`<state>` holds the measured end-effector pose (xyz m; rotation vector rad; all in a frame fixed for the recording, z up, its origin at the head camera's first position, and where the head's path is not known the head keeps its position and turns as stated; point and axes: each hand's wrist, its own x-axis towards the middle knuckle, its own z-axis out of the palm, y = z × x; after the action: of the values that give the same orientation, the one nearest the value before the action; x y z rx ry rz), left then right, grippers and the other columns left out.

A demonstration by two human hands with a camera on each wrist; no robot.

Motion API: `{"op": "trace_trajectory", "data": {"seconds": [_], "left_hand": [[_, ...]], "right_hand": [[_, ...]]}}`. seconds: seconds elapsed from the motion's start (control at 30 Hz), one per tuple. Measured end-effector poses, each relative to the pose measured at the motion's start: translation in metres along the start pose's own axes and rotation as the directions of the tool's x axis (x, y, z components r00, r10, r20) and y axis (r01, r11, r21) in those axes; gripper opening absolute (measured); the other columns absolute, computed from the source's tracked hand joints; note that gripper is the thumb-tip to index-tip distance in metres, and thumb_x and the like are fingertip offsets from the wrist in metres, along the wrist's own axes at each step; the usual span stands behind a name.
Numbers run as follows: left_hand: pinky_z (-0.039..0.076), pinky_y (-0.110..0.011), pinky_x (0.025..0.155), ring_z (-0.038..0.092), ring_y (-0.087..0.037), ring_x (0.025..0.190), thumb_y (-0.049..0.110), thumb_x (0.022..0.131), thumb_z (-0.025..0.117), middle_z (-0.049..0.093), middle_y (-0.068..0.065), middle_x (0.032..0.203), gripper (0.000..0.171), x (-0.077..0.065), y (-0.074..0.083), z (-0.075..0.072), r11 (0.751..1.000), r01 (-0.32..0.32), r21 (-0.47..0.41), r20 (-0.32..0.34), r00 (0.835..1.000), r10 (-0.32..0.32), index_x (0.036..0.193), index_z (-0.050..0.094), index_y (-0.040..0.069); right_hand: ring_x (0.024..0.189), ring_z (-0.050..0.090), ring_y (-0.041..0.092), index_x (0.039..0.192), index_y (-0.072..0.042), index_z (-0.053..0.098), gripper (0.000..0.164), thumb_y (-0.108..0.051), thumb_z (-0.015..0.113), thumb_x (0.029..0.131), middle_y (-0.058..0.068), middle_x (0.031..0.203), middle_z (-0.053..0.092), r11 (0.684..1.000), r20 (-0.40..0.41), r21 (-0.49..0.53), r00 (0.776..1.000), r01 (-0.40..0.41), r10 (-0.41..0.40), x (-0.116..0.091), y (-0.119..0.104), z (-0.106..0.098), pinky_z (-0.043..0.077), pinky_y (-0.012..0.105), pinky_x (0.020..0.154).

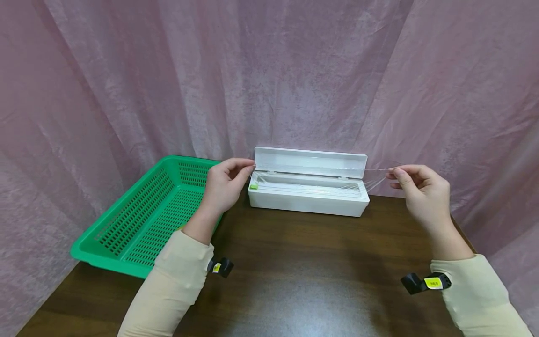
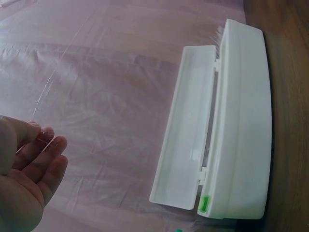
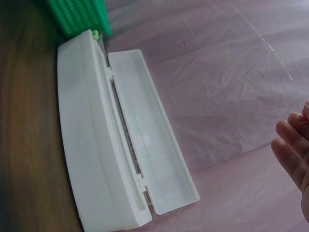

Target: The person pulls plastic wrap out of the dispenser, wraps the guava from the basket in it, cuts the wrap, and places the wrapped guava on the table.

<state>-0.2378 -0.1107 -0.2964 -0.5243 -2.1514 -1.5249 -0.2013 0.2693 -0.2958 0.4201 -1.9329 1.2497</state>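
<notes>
A sheet of clear cling film (image 1: 375, 180) is drawn up out of a long white dispenser box (image 1: 309, 202), its top edge taut between the two hands. My left hand (image 1: 224, 185) pinches one corner of the film between thumb and fingertips, just left of the box. At the opposite corner, out past the right end of the box, my right hand (image 1: 426, 194) pinches it the same way. The dispenser's hinged lid (image 1: 309, 159) stands raised at the back. A small green slider (image 2: 204, 203) sits at its left end. The wrist views show the film's edge (image 3: 270, 47) as a thin bright line.
A green slotted plastic basket (image 1: 109, 267) stands on the left of the brown wooden table (image 1: 294, 281), partly behind the left arm. Pink curtains (image 1: 303, 70) hang close behind and along both sides.
</notes>
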Motion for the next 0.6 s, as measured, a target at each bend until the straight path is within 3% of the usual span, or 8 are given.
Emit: {"op": "trace_trajectory", "data": {"seconds": [0.6], "left_hand": [[0.05,-0.016,0.069,0.064,-0.018,0.082,0.013,0.089,0.065,0.072,-0.015,0.098,0.018,0.0016,0.0073,0.0009,1.0,0.009,-0.029,0.003,1.0,-0.009,0.103,0.071,0.001]], "right_hand": [[0.075,0.067,-0.004,0.093,0.016,0.061,0.012,0.006,0.06,0.087,-0.018,0.086,0.069,1.0,-0.01,-0.021,1.0,0.0,0.0,0.0032,-0.0016,-0.0052,0.053,0.012,0.065]]}}
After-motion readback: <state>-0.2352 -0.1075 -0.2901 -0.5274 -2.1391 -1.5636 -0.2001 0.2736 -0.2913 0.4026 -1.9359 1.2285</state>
